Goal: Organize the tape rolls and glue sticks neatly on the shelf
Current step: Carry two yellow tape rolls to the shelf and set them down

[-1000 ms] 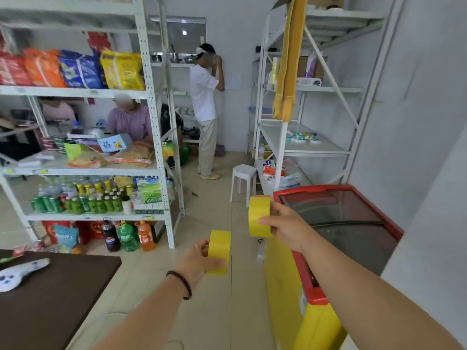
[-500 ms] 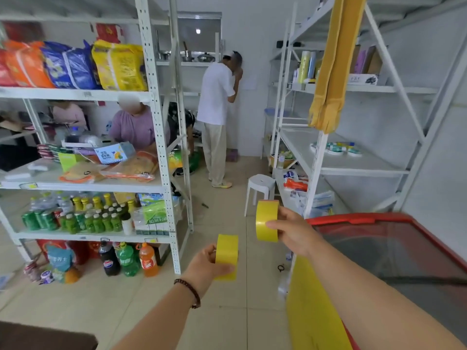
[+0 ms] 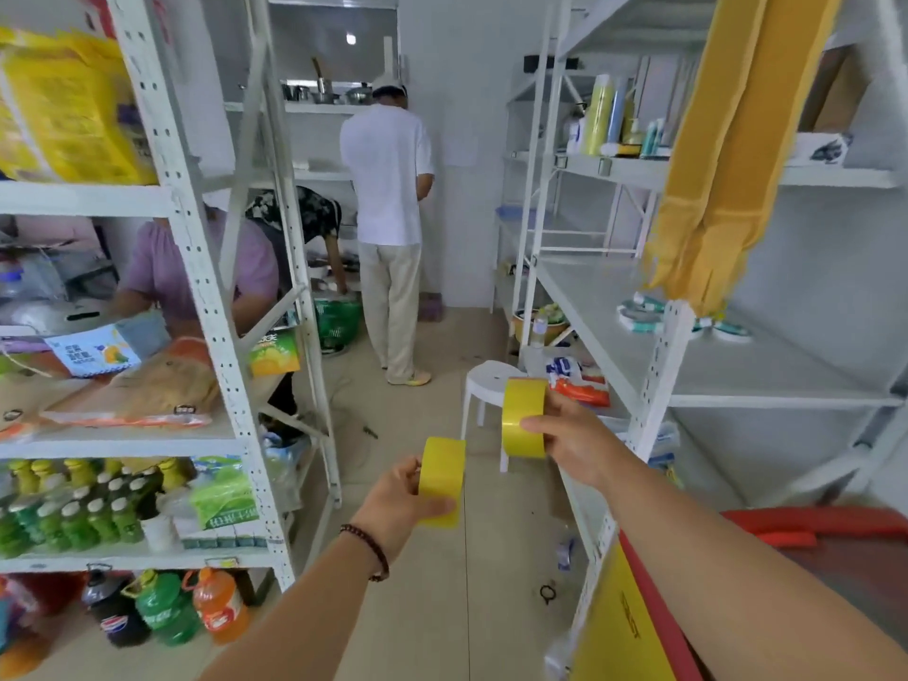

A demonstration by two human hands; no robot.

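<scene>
My left hand (image 3: 398, 503) grips a yellow tape roll (image 3: 440, 479) held edge-on over the aisle floor. My right hand (image 3: 577, 442) grips a second yellow tape roll (image 3: 523, 417), slightly higher and to the right, near the front post of the white shelf (image 3: 737, 380) on the right. Several white and teal tape rolls (image 3: 641, 314) lie on that shelf's middle board, partly hidden behind a hanging yellow cloth (image 3: 722, 154).
A stocked shelf unit (image 3: 206, 287) with bottles and snack bags stands on the left. A person in white (image 3: 388, 228) stands at the aisle's far end; two others are behind the left shelf. A white stool (image 3: 486, 380) stands ahead, and a red and yellow freezer (image 3: 688, 607) at lower right.
I have walked forward down the aisle; the right shelf and the people appear closer. Both hands still hold their yellow rolls, carried slightly higher and toward the right shelf.
</scene>
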